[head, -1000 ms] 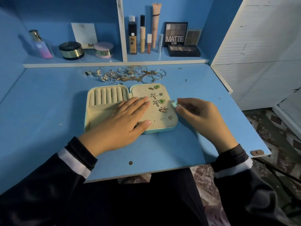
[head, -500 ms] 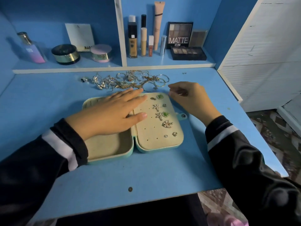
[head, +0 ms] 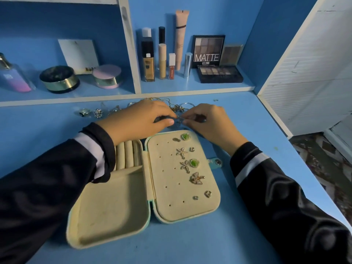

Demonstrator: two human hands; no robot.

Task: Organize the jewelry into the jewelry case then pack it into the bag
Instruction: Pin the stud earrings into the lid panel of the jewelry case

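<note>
A person's arms, in dark sleeves with a white band, reached forward over an open jewelry case [head: 110, 206] toward the back of a blue desk [head: 38, 140]. The left hand [head: 141, 116] lay knuckles up, fingers curled down and thumb tip pressed toward them. The right hand [head: 207, 121] mirrored it, fingers bent inward. The fingertips of both hands met on a small metal piece [head: 178, 119], each hand pinching it from its own side. The piece was too tiny and blurred to identify.

The hands covered most of the loose jewelry pile [head: 178, 107] at the foot of the shelf [head: 190, 89]; a couple of rings [head: 83, 112] showed to the left. The left sleeve hid part of the case's ring rolls [head: 127, 157]. The case lay flat mid-desk, just in front of the hands, with earrings [head: 197, 178] pinned on its right panel.

Bare desk lay on both sides of the case. The desk's right edge ran near the right forearm, below a white cabinet [head: 314, 82].
</note>
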